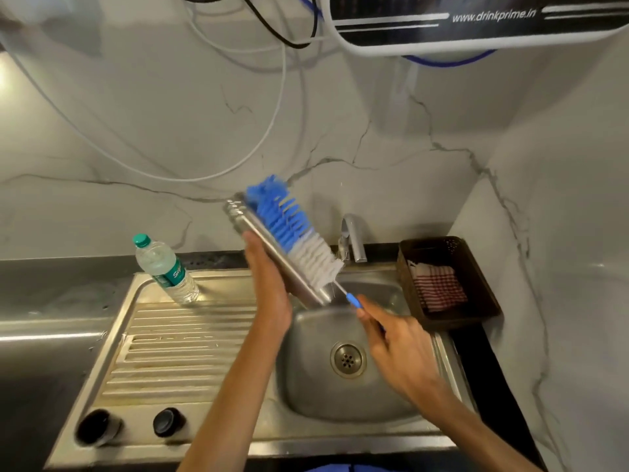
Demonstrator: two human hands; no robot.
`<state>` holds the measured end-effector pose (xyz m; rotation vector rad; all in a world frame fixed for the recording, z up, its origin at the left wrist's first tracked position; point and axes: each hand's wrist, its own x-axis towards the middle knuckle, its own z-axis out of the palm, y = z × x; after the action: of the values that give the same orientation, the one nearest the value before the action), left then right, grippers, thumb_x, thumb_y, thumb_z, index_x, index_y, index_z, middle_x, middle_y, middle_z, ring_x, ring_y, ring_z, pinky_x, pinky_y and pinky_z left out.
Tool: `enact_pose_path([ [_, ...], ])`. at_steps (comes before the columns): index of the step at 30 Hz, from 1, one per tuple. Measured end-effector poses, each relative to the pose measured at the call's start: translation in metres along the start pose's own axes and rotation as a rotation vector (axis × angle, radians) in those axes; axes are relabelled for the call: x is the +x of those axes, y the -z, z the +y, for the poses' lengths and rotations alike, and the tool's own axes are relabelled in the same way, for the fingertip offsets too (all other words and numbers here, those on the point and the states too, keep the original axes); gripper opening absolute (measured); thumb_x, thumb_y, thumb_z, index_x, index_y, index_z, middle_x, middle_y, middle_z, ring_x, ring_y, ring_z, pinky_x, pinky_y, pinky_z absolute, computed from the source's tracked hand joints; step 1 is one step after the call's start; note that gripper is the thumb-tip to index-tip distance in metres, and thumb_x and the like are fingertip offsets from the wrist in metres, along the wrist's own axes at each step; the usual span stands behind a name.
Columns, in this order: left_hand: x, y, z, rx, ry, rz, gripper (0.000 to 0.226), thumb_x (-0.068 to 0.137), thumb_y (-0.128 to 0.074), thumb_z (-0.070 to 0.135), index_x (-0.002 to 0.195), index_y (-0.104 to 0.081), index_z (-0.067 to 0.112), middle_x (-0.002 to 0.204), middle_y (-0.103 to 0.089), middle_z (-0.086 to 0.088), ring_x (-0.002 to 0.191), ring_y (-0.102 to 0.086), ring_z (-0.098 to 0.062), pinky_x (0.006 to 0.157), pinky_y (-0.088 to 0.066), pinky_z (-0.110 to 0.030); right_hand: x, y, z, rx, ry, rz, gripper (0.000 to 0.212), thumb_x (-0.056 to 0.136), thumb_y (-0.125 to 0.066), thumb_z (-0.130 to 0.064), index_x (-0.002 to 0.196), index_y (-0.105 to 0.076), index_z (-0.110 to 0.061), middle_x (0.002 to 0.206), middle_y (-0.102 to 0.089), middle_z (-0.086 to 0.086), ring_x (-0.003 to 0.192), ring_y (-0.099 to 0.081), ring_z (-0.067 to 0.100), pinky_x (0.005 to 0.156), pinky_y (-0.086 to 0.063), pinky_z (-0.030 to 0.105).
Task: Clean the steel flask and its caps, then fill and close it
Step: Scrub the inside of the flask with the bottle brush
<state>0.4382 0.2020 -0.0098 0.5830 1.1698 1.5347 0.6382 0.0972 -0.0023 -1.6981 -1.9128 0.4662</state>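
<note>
Flask [272, 247] tilted – hands gripping (brush [299, 233] alongside)

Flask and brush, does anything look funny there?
A little. The brush lies along the outside of the tilted flask, not inside it. Both caps sit apart on the drainboard. Nothing looks spilled or broken.

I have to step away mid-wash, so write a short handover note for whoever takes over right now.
Left hand holds the tilted steel flask over the steel sink.
Right hand grips the blue handle of the blue-and-white bottle brush, bristles against the flask's outside.
Two dark round caps sit on the drainboard's near edge, off the flask.
Clear plastic water bottle with green cap stands on the drainboard's far end.
Underway: scrubbing the flask.
Left: finish scrubbing, caps' cleaning state unknown, fill, close.
</note>
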Motion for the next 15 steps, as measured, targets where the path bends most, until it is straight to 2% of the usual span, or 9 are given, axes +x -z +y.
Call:
enact_pose_path([
  [2,-0.014,-0.001,-0.012,0.058,0.068,-0.092,0.092,0.083,-0.041,0.095,0.153,-0.05,0.036,0.143,-0.068,0.004,0.131,-0.066,-0.019,0.113,-0.049,-0.049,0.006,-0.001,-0.002,0.008,0.025,0.04,0.041,0.104,-0.049,-0.042,0.143,-0.06,-0.034,0.044,-0.033,-0.018,0.036,-0.04,0.004,0.039,-0.033,0.019],
  [5,0.006,0.015,0.012,-0.048,0.032,0.052,0.099,0.077,-0.047,0.097,0.154,-0.048,0.034,0.142,-0.068,-0.001,0.129,-0.067,-0.022,0.111,-0.051,-0.052,-0.011,0.005,0.01,-0.042,0.048,0.011,0.036,0.102,-0.06,-0.036,0.138,-0.064,-0.036,0.045,-0.025,-0.02,0.035,-0.033,0.003,0.04,-0.029,0.02],
  [7,0.012,0.024,0.019,-0.138,-0.01,0.112,0.092,0.085,-0.042,0.093,0.156,-0.044,0.035,0.14,-0.069,-0.001,0.125,-0.07,-0.022,0.109,-0.054,-0.051,-0.023,0.002,0.016,-0.027,0.031,-0.027,0.036,0.102,-0.061,-0.036,0.138,-0.064,-0.04,0.044,-0.025,-0.019,0.036,-0.032,0.003,0.044,-0.028,0.02],
  [9,-0.007,0.017,0.007,-0.079,-0.016,0.037,0.089,0.087,-0.041,0.092,0.156,-0.044,0.035,0.139,-0.07,0.0,0.125,-0.07,-0.021,0.107,-0.055,-0.05,-0.018,-0.009,0.014,-0.007,0.026,-0.001,0.036,0.104,-0.054,-0.038,0.14,-0.062,-0.04,0.041,-0.029,-0.015,0.034,-0.034,0.005,0.044,-0.023,0.013],
  [12,-0.026,0.008,-0.008,0.02,0.052,-0.029,0.095,0.081,-0.047,0.095,0.155,-0.043,0.035,0.143,-0.068,0.001,0.128,-0.068,-0.022,0.106,-0.054,-0.05,-0.005,-0.015,0.011,-0.009,0.026,0.036,0.038,0.106,-0.051,-0.04,0.143,-0.059,-0.039,0.043,-0.034,-0.014,0.035,-0.041,0.005,0.043,-0.024,0.013],
  [15,-0.002,0.021,0.023,-0.065,-0.005,0.111,0.085,0.09,-0.042,0.088,0.156,-0.043,0.035,0.139,-0.07,-0.003,0.119,-0.073,-0.022,0.098,-0.06,-0.047,-0.02,-0.002,0.025,-0.056,0.061,-0.021,0.035,0.102,-0.062,-0.031,0.136,-0.066,-0.035,0.049,-0.033,-0.017,0.037,-0.043,0.006,0.039,-0.033,0.023],
])
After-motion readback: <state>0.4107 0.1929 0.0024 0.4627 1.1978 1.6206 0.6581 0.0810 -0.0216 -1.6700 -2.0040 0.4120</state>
